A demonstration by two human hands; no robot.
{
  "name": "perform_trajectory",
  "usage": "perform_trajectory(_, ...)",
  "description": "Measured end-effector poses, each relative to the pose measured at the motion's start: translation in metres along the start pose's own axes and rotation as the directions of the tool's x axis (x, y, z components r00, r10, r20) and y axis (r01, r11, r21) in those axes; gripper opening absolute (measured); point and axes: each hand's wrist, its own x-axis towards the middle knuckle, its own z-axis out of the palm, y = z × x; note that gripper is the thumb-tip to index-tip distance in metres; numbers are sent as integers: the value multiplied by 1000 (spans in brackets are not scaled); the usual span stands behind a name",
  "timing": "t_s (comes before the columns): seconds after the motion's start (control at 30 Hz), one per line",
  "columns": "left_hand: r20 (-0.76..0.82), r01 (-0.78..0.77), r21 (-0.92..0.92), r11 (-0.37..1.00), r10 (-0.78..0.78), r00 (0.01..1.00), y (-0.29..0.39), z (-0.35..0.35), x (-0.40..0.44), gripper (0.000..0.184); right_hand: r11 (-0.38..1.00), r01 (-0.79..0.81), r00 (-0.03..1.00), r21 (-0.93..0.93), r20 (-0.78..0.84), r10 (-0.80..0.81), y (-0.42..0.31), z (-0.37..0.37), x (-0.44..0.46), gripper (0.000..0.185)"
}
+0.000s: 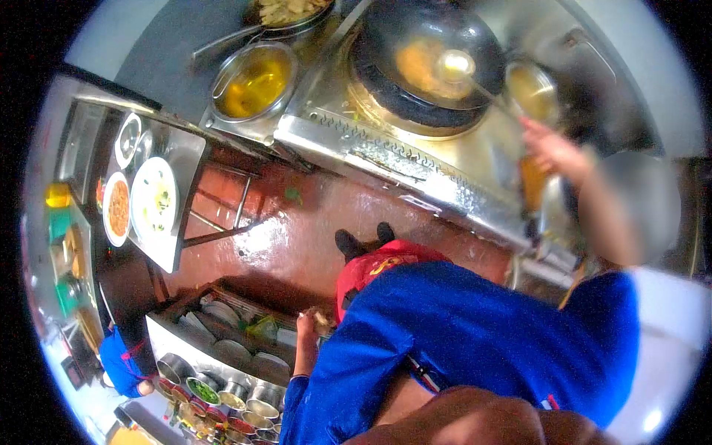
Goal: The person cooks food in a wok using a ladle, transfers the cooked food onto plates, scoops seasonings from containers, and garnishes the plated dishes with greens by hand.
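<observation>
My right hand (552, 152) is closed around the handle of a metal ladle (456, 67), its bowl down inside a dark wok (471, 30). Brownish food (419, 63) lies in the wok beside the ladle bowl. The wok rests on a round burner of the steel stove (326, 133). To the right of the wok, close to my right hand, stands a metal pot (531, 89) with light liquid. My left hand (305, 323) hangs low at my side, fingers curled by a small tan, crumpled-looking thing I cannot make out.
A metal pot of yellow oil (256, 81) stands left of the stove, below a pan of pale pieces (285, 11). At left, a steel table (174, 230) holds several bowls. Behind me, a counter (167, 334) carries several ingredient pots. Another person (122, 363) stands at lower left.
</observation>
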Motion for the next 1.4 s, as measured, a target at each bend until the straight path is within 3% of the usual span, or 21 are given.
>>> perform_trajectory(0.1, -7, 57, -89, 994, -58, 998, 35, 24, -25, 14, 998, -18, 997, -59, -80, 13, -7, 9, -3, 61)
perform_trajectory(0.17, -44, 134, -121, 984, -140, 989, 63, 40, -40, 12, 995, 72, 995, -70, -68, -77, 18, -9, 65, 59)
perform_trajectory(0.3, -29, 139, 80, 987, -137, 990, 36, 12, -28, 15, 993, 48, 993, 108, -110, -36, -31, 31, 122, 57)
perform_trajectory(0.37, -55, 147, 77, 986, -143, 988, 34, 5, -32, 16, 972, 19, 996, 234, -84, 0, -41, 47, 123, 57)
perform_trajectory(0.43, -129, 189, -102, 977, -202, 971, 61, 25, -48, 14, 994, -1, 999, 109, -43, 6, -28, 47, 88, 58)
perform_trajectory(0.5, -160, 70, -15, 997, -71, 985, 15, 2, -28, 14, 999, -29, 999, 29, 24, 28, -13, 24, 54, 57)
perform_trajectory(0.57, -152, 58, 14, 998, -55, 987, 3, 6, -27, 14, 1000, -19, 999, -6, -29, 19, 5, -11, 69, 57)
perform_trajectory(0.6, -124, 111, 20, 994, -108, 986, 23, 12, -38, 14, 1000, -25, 998, -15, -56, 24, 10, -20, 77, 57)
perform_trajectory(0.7, -56, 58, 120, 991, -51, 997, 39, 25, -45, 15, 996, 55, 994, 68, -100, -48, -25, 0, 106, 57)
perform_trajectory(0.77, -29, 64, 2, 998, -64, 998, 27, 25, -38, 16, 991, -12, 993, 132, -116, 28, -39, 24, 113, 56)
perform_trajectory(0.83, 15, 185, -318, 930, -190, 982, 14, 24, -22, 16, 1000, -25, 998, 12, -61, 26, -34, 31, 77, 56)
perform_trajectory(0.93, -172, 199, -128, 972, -220, 960, 60, 51, -54, 18, 995, -53, 998, -82, 12, 54, -6, 0, 38, 56)
perform_trajectory(1.0, -185, 201, -98, 975, -217, 959, 76, 59, -64, 18, 990, -74, 997, -121, -28, 71, -5, -21, 22, 55)
perform_trajectory(1.1, -127, 198, -49, 979, -203, 971, 64, 52, -55, 18, 999, -9, 1000, -42, -16, 8, 8, -38, 73, 57)
perform_trajectory(1.13, -91, 199, -31, 980, -201, 975, 57, 51, -52, 18, 987, 74, 996, -143, -44, -81, -6, -21, 83, 59)
perform_trajectory(1.23, -39, 135, -27, 990, -136, 990, 62, 52, -55, 17, 996, 37, 998, 85, -49, -33, -26, 32, 106, 58)
perform_trajectory(1.27, -27, 210, -92, 973, -213, 977, 53, 43, -50, 15, 997, 18, 1000, 69, -5, -18, -23, 34, 92, 58)
perform_trajectory(1.33, -99, 204, -128, 971, -217, 971, 58, 46, -53, 15, 1000, -10, 997, 22, 78, 8, -21, 31, 51, 57)
perform_trajectory(1.4, -179, 205, -180, 962, -237, 955, 59, 55, -62, 15, 996, -83, 996, -25, 17, 83, -9, -2, 41, 56)
